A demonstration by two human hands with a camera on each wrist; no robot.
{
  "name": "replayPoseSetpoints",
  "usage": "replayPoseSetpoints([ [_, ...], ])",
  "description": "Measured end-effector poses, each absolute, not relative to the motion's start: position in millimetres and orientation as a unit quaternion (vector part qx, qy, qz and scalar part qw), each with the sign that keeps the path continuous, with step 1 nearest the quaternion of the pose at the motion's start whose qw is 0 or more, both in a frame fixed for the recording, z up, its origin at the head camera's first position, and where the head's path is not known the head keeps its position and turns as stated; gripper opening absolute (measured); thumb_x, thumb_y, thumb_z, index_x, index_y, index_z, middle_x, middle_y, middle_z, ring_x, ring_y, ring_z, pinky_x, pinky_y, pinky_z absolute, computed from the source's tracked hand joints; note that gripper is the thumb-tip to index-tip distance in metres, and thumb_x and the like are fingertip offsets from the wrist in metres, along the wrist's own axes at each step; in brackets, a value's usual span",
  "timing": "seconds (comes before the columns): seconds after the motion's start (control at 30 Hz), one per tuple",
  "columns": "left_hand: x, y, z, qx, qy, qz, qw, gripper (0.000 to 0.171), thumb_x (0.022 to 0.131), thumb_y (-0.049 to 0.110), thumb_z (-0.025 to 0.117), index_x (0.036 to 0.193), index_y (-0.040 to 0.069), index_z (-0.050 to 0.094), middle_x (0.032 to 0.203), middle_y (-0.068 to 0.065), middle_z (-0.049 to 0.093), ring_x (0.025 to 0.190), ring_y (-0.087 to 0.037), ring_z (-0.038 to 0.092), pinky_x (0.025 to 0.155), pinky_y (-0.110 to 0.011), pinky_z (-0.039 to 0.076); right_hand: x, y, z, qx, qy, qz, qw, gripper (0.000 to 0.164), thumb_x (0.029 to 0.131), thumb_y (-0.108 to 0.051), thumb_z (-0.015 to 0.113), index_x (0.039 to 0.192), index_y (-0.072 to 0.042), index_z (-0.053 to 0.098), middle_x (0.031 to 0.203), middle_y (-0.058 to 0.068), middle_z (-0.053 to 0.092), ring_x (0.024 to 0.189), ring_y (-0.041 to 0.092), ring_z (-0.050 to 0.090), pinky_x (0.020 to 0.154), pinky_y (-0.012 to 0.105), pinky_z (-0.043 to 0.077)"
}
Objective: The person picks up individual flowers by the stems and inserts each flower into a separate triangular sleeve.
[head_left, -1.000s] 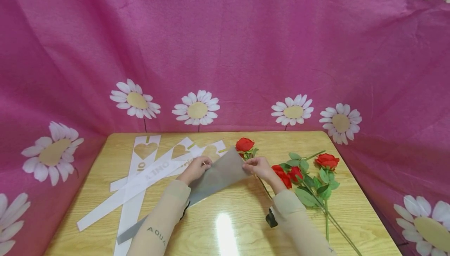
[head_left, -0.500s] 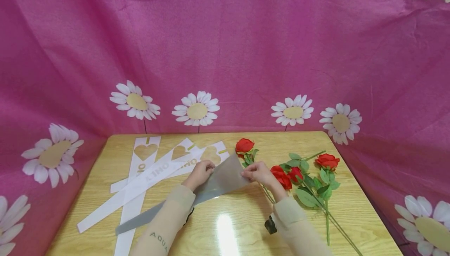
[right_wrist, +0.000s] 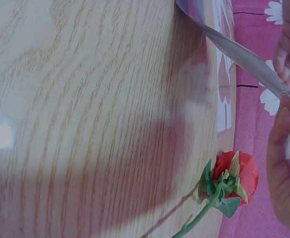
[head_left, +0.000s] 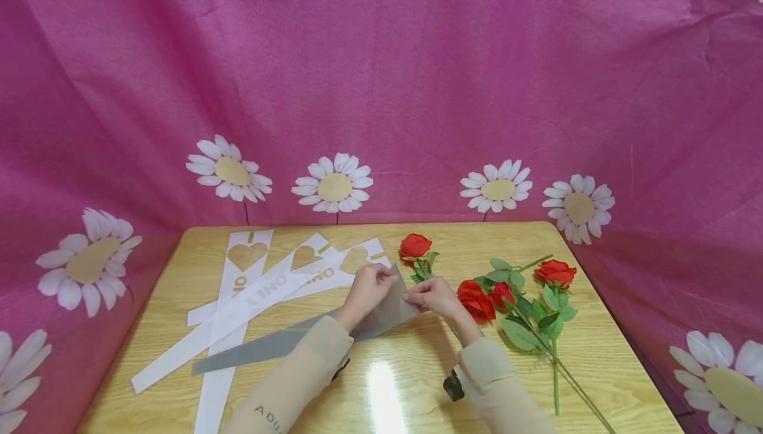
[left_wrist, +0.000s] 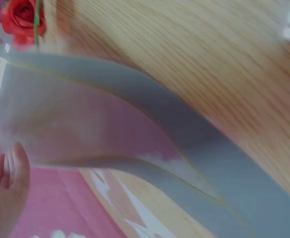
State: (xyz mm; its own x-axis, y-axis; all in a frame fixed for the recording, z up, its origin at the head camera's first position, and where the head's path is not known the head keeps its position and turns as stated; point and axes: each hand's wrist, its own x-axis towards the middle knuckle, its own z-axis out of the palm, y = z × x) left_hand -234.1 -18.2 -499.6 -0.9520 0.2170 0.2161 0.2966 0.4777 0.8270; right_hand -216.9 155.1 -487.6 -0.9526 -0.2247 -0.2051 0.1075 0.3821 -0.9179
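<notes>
A grey translucent flower sleeve (head_left: pixel 256 349) with thin gold lines is held slantwise over the table, its wide end raised and its narrow tail toward the left. My left hand (head_left: pixel 371 289) pinches the upper edge of the wide end. On the opposite side, my right hand (head_left: pixel 437 297) grips the corner between thumb and fingers. Seen from the left wrist, the sleeve (left_wrist: pixel 100 109) bows outward near my left fingers (left_wrist: pixel 20 163). In the right wrist view my right hand (right_wrist: pixel 283 168) pinches the edge. A red rose (head_left: pixel 414 246) lies just beyond the hands.
Several white sleeves (head_left: pixel 235 328) with gold hearts overlap on the table's left side. More red roses (head_left: pixel 554 273) with green leaves and long stems lie at the right. A pink cloth (head_left: pixel 393 89) printed with daisies hangs around the wooden table (head_left: pixel 334 387).
My left hand has moved right along the sleeve's edge, closer to the right hand. The sleeve's narrow tail has swung upward and shows more. My right hand has shifted slightly left.
</notes>
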Motion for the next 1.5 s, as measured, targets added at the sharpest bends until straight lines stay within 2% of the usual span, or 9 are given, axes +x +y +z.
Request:
replayPoseSetpoints([
  [0.17, -229, -6, -493, -0.118, -0.85, -0.508, 0.065, 0.011, 0.08, 0.01, 0.066, 0.079, -0.001, 0.064, 0.072, -0.009, 0.064, 0.063, -0.013, 0.059, 0.056, -0.022, 0.049, -203, 146, -461, -0.046, 0.825, -0.546, 0.139, 0.02, 0.081, -0.002, 0.064, 0.091, 0.015, 0.065, 0.078, 0.017, 0.068, 0.061, 0.01, 0.059, 0.059, 0.029, 0.054],
  [0.37, -226, -2, -491, -0.101, -0.858, -0.497, 0.082, 0.015, 0.077, 0.011, 0.068, 0.073, 0.0, 0.059, 0.064, -0.006, 0.059, 0.055, -0.008, 0.05, 0.05, -0.02, 0.044, -209, 147, -472, -0.045, 0.826, -0.545, 0.135, 0.019, 0.079, -0.003, 0.067, 0.088, 0.013, 0.066, 0.076, 0.016, 0.068, 0.059, 0.011, 0.058, 0.059, 0.034, 0.055],
  [0.67, -225, 0, -493, -0.061, -0.876, -0.476, 0.049, 0.019, 0.077, 0.013, 0.069, 0.073, 0.0, 0.057, 0.061, -0.002, 0.053, 0.054, -0.009, 0.045, 0.049, -0.02, 0.039, -218, 149, -496, -0.057, 0.83, -0.542, 0.119, 0.02, 0.077, -0.006, 0.069, 0.085, 0.012, 0.067, 0.069, 0.009, 0.067, 0.054, 0.005, 0.054, 0.053, 0.027, 0.052],
  [0.93, -224, -1, -496, -0.038, -0.869, -0.493, 0.024, 0.016, 0.076, 0.015, 0.068, 0.074, 0.002, 0.058, 0.064, -0.003, 0.057, 0.056, -0.01, 0.049, 0.051, -0.021, 0.042, -218, 147, -502, -0.05, 0.842, -0.526, 0.107, 0.017, 0.074, -0.006, 0.072, 0.082, 0.009, 0.069, 0.063, 0.006, 0.066, 0.05, 0.004, 0.052, 0.055, 0.036, 0.054],
  [1.2, -224, -3, -498, -0.014, -0.861, -0.508, -0.007, 0.014, 0.077, 0.014, 0.066, 0.077, 0.001, 0.061, 0.069, -0.006, 0.06, 0.06, -0.012, 0.053, 0.054, -0.023, 0.045, -217, 144, -504, -0.033, 0.853, -0.512, 0.097, 0.013, 0.074, -0.005, 0.072, 0.079, 0.007, 0.069, 0.062, 0.008, 0.065, 0.05, 0.005, 0.051, 0.055, 0.037, 0.053],
  [1.5, -228, -5, -502, 0.008, -0.868, -0.496, 0.009, 0.018, 0.077, 0.017, 0.066, 0.074, 0.001, 0.06, 0.064, -0.003, 0.056, 0.057, -0.012, 0.048, 0.05, -0.022, 0.041, -215, 142, -505, -0.032, 0.873, -0.478, 0.089, 0.009, 0.074, -0.006, 0.073, 0.076, 0.002, 0.071, 0.066, 0.008, 0.067, 0.051, 0.006, 0.054, 0.051, 0.028, 0.052],
])
